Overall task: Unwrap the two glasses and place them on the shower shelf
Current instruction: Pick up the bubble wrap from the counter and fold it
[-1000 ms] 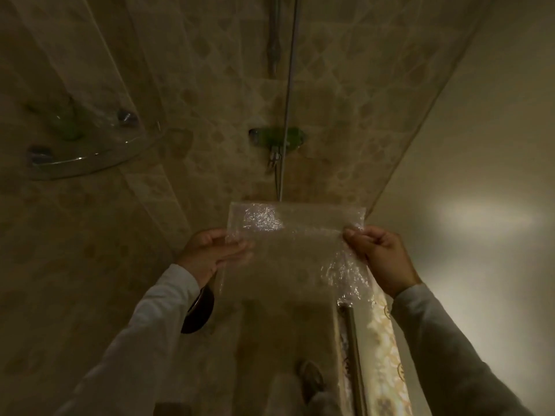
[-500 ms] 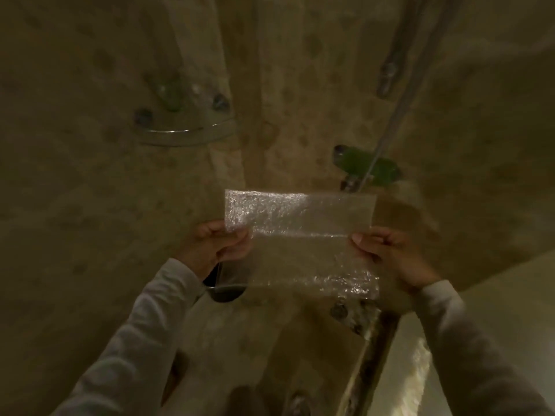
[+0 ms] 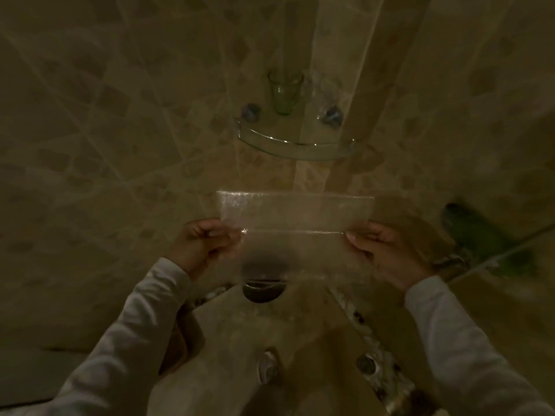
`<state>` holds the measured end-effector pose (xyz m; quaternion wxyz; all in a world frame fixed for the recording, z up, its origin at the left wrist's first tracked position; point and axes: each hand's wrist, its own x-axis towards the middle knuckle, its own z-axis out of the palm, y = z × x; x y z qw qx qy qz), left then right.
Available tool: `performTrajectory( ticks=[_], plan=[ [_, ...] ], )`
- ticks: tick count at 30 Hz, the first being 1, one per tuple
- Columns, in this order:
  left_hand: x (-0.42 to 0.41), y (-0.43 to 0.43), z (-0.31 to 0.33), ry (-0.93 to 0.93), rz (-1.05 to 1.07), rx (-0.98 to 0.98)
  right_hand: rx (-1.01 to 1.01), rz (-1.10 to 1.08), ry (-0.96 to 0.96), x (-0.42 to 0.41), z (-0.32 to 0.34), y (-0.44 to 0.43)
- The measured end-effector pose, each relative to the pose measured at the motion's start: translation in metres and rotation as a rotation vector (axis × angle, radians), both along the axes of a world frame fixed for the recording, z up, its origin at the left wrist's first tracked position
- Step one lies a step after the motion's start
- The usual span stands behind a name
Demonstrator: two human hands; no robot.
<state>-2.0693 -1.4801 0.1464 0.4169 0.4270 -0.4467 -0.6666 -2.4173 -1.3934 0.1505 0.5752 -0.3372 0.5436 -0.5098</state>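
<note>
A clear bubble wrap sheet (image 3: 295,214) is stretched flat between my hands, folded over along its middle. My left hand (image 3: 201,244) pinches its left edge and my right hand (image 3: 384,253) pinches its right edge. Above it, in the wall corner, hangs the curved glass shower shelf (image 3: 292,147). A green glass (image 3: 284,91) stands upright on the shelf. A second, clear glass (image 3: 322,94) seems to stand to its right, but it is dim and hard to make out.
Tiled walls surround the dim shower corner. A green fitting (image 3: 486,238) with a hose sits on the wall at right. A dark round object (image 3: 263,280) shows behind the wrap. A pebble strip (image 3: 369,340) runs along the floor.
The view has swung left, so the shelf now sits centred above the wrap. My hands have pulled the sheet wider and flatter, with its fold sharper.
</note>
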Motion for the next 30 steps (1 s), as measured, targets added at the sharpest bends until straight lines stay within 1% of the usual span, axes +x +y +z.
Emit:
performTrajectory(
  ticks=[2, 4, 6, 8, 10, 13, 15, 17, 20, 21, 23, 24, 26, 28, 29, 30],
  plan=[
    [0.003, -0.022, -0.001, 0.038, 0.049, 0.008, 0.005, 0.065, -0.005, 0.003, 0.008, -0.025],
    [0.006, -0.041, 0.002, 0.061, 0.052, 0.012, -0.033, 0.074, 0.013, 0.005, 0.015, -0.046],
    [0.011, -0.058, 0.004, 0.041, 0.037, -0.027, -0.07, 0.049, 0.014, 0.005, 0.021, -0.064],
    [0.02, -0.069, 0.008, 0.021, -0.006, -0.091, -0.109, 0.055, 0.058, 0.006, 0.025, -0.079],
    [0.033, -0.079, 0.009, 0.061, -0.045, -0.127, -0.154, 0.073, 0.114, 0.011, 0.028, -0.094],
    [0.053, -0.084, 0.007, 0.084, -0.043, -0.124, -0.207, 0.137, 0.139, 0.02, 0.03, -0.115],
    [0.061, -0.083, 0.005, 0.104, -0.024, -0.087, -0.26, 0.209, 0.222, 0.026, 0.033, -0.128],
    [0.064, -0.082, 0.005, 0.139, 0.002, 0.001, -0.317, 0.259, 0.298, 0.029, 0.035, -0.138],
    [0.061, -0.079, 0.005, 0.2, 0.133, 0.233, -0.399, 0.279, 0.332, 0.025, 0.032, -0.15],
    [0.06, -0.077, 0.005, 0.186, 0.162, 0.282, -0.423, 0.286, 0.337, 0.023, 0.03, -0.154],
    [0.055, -0.073, 0.007, 0.074, 0.168, 0.256, -0.461, 0.31, 0.346, 0.018, 0.026, -0.162],
    [0.051, -0.069, 0.007, 0.02, 0.169, 0.223, -0.479, 0.348, 0.356, 0.014, 0.023, -0.168],
    [0.042, -0.063, 0.011, -0.067, 0.23, 0.178, -0.452, 0.529, 0.366, 0.001, 0.02, -0.18],
    [0.041, -0.06, 0.017, -0.163, 0.261, 0.102, -0.269, 0.833, 0.324, -0.025, 0.023, -0.192],
    [0.041, -0.059, 0.02, -0.22, 0.243, 0.062, -0.142, 0.957, 0.316, -0.035, 0.027, -0.2],
    [0.039, -0.058, 0.025, -0.277, 0.213, 0.024, -0.047, 1.029, 0.335, -0.04, 0.031, -0.207]
  ],
)
